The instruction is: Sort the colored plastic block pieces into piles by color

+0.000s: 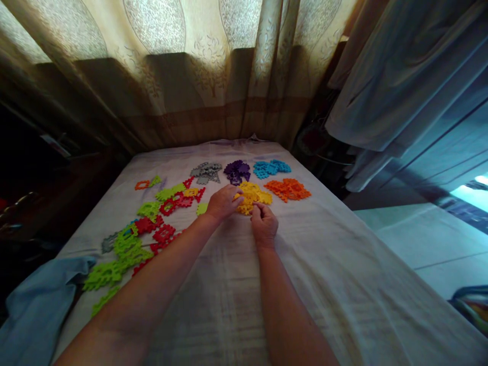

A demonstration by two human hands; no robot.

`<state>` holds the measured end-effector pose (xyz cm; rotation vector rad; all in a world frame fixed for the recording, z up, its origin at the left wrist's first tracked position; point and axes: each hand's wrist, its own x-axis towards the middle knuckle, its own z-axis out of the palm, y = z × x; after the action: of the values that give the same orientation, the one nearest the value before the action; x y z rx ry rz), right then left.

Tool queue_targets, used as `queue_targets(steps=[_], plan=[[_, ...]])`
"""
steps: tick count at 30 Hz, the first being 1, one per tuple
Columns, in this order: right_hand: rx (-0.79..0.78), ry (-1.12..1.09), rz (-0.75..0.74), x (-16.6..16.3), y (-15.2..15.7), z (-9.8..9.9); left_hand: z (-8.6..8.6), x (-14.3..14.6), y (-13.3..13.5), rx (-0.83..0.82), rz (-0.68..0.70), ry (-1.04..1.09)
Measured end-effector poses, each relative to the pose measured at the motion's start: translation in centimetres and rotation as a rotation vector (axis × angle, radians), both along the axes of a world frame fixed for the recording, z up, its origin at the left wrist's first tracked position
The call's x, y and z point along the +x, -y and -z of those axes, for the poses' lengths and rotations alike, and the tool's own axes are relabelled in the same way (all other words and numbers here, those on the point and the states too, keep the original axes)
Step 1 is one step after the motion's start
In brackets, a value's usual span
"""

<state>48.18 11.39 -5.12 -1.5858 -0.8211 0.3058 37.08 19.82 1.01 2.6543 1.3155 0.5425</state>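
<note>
My left hand curls its fingers at the left edge of a heap of yellow interlocking plastic pieces, with a bit of yellow showing between thumb and fingertips. Just in front of the same heap, my right hand is closed, thumb pressed to the fingers; what it may hold is hidden. Behind the heap lie purple pieces, and to its right an orange pile. Partly under my left wrist, a light green piece shows.
Grey pieces and blue pieces lie in piles at the back. Mixed green pieces and red pieces spread along the left. A blue cloth hangs over the left edge; a curtain closes off the back.
</note>
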Motion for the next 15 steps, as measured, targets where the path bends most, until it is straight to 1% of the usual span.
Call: queue_targets(steps=[2,9,12,15], plan=[[-0.002,-0.02,-0.004,-0.1,0.0,0.0,0.2,-1.7,-0.7,0.012,-0.057,-0.023],[0.001,-0.05,0.003,-0.2,-0.1,0.3,0.6,-9.8,-4.2,0.054,-0.339,-0.176],[-0.002,-0.051,0.008,-0.2,-0.1,0.2,1.1,-11.7,-4.9,0.03,-0.397,-0.257],[-0.005,-0.054,0.013,-0.2,-0.1,0.2,1.4,-12.2,-5.0,0.013,-0.409,-0.309]])
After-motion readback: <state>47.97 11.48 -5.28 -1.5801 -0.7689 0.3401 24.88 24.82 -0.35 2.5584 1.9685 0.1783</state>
